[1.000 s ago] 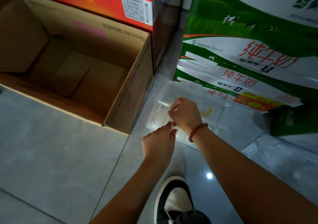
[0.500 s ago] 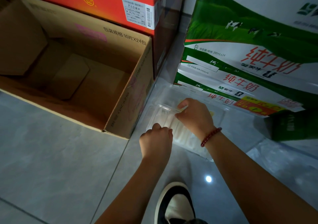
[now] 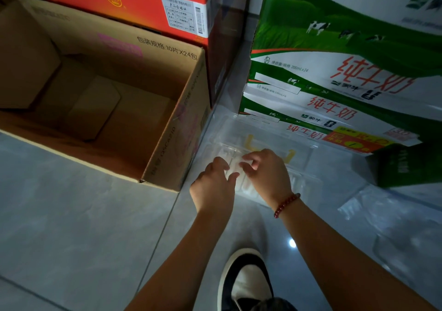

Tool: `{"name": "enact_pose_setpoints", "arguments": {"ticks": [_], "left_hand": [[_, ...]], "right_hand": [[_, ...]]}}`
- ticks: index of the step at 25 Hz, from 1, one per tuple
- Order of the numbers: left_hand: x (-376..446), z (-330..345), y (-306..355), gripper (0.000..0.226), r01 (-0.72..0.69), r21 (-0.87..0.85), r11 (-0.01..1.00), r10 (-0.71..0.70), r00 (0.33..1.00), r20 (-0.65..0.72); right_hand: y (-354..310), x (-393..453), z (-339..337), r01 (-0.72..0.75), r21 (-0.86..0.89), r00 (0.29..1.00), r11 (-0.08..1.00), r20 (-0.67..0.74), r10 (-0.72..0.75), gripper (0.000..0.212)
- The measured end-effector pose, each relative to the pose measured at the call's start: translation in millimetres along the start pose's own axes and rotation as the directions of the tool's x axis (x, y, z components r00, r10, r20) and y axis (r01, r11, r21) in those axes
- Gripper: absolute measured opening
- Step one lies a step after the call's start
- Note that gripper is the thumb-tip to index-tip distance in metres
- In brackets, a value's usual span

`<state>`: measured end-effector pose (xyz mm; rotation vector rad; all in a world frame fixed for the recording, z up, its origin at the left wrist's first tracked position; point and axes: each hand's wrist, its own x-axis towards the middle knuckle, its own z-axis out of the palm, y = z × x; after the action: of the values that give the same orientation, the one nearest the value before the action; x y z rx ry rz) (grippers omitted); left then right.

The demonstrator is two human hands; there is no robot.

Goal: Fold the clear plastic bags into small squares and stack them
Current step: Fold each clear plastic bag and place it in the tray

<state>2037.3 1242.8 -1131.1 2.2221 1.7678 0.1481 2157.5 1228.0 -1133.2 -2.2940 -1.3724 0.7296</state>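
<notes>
A partly folded clear plastic bag (image 3: pixel 233 167) lies on the grey floor between a cardboard box and a stack of milk cartons. It rests on a larger clear plastic piece with yellow marks (image 3: pixel 267 141). My left hand (image 3: pixel 214 187) grips the bag's left part, fingers curled over it and thumb at its near edge. My right hand (image 3: pixel 267 174), with a red bead bracelet on the wrist, pinches the bag's right part with curled fingers. The two hands almost touch. More clear plastic (image 3: pixel 394 217) lies flat on the floor at the right.
An open brown cardboard box (image 3: pixel 177 119) stands at the left with red cartons (image 3: pixel 134 2) behind it. Green and white milk cartons (image 3: pixel 334 90) are stacked close on the right. My shoe (image 3: pixel 244 279) is on the tile below the hands.
My right hand has drawn back toward me and to the left, closing up against the left hand over the bag. The left hand has stayed in nearly the same spot.
</notes>
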Motion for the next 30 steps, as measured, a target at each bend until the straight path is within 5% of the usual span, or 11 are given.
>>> {"name": "enact_pose_setpoints", "arguments": {"ticks": [6,12,16,22,25,30], "left_hand": [[-5,2,28,0.018,-0.129,-0.226,0.966,0.102,0.987,-0.127],[-27,11,87,0.020,-0.316,-0.372,0.873,0.300,0.949,-0.099],[-45,23,127,0.020,-0.355,-0.457,0.816,0.399,0.917,-0.001],[-75,54,188,0.027,-0.210,-0.561,0.801,0.438,0.844,0.309],[-84,66,210,0.039,-0.227,-0.472,0.852,0.429,0.818,0.382],[-85,102,224,0.079,0.036,-0.517,0.855,0.305,0.771,0.559]], "right_hand": [[27,-39,-7,-0.008,0.275,0.942,0.961,-0.321,0.100,0.012],[75,-73,-36,-0.218,0.351,0.883,0.911,-0.327,0.337,0.014],[117,-101,-55,-0.299,0.420,0.776,0.857,-0.416,0.475,0.016],[184,-148,-82,-0.447,0.282,0.598,0.849,-0.612,0.517,0.030],[211,-163,-90,-0.533,0.224,0.517,0.816,-0.677,0.523,0.046],[241,-173,-98,-0.555,0.449,0.518,0.700,-0.472,0.714,0.060]]}}
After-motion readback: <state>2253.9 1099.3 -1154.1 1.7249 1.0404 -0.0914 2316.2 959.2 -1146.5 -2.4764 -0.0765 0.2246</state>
